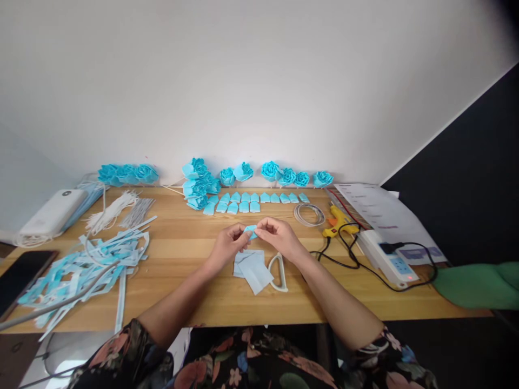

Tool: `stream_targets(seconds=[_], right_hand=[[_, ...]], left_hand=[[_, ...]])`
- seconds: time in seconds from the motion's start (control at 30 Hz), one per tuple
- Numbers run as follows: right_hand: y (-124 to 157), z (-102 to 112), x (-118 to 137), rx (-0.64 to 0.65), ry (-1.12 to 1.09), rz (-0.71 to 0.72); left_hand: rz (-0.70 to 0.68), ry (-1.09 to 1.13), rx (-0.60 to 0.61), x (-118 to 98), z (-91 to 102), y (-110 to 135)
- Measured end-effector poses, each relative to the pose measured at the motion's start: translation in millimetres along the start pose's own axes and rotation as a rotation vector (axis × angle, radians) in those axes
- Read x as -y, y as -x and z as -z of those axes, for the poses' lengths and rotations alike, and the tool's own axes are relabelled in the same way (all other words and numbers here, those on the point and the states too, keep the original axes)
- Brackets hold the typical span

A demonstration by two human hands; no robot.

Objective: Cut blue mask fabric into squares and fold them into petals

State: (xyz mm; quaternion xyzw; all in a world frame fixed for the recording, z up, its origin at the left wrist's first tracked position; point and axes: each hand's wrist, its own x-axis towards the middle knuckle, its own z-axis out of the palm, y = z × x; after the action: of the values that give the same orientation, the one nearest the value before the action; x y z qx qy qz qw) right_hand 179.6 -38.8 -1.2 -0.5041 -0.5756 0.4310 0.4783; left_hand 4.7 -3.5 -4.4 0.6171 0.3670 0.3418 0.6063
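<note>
My left hand (228, 244) and my right hand (279, 235) meet over the middle of the wooden table (194, 302). Together they pinch a small light-blue piece of fabric (251, 230) between their fingertips. Just below the hands lie a few pale blue fabric squares (253, 270) and a pair of white-handled scissors (279, 273). Beyond the hands, rows of folded blue petals (251, 201) are laid out, and finished blue fabric roses (279, 173) line the wall.
A heap of blue and white mask strips (87, 265) covers the left side, with white elastic loops (113, 208), a white power bank (51, 216) and a black phone (20, 275). At right sit a yellow glue gun (338, 221), a wire coil (309, 214), a power strip (387, 258), papers (377, 208) and green cloth (478, 283).
</note>
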Motion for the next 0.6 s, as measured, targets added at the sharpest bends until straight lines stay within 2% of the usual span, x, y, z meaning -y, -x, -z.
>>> stream_targets(seconds=[0.47,0.6], right_hand=[[-1.6,0.9,1.3,-0.02,-0.025,-0.044],[-2.3,0.5,2.1,0.004,-0.06,-0.017]], left_hand=[[0.028,-0.01,-0.005,-0.2,0.3,-0.6],[0.025,-0.003,0.009,0.7,0.0,-0.5]])
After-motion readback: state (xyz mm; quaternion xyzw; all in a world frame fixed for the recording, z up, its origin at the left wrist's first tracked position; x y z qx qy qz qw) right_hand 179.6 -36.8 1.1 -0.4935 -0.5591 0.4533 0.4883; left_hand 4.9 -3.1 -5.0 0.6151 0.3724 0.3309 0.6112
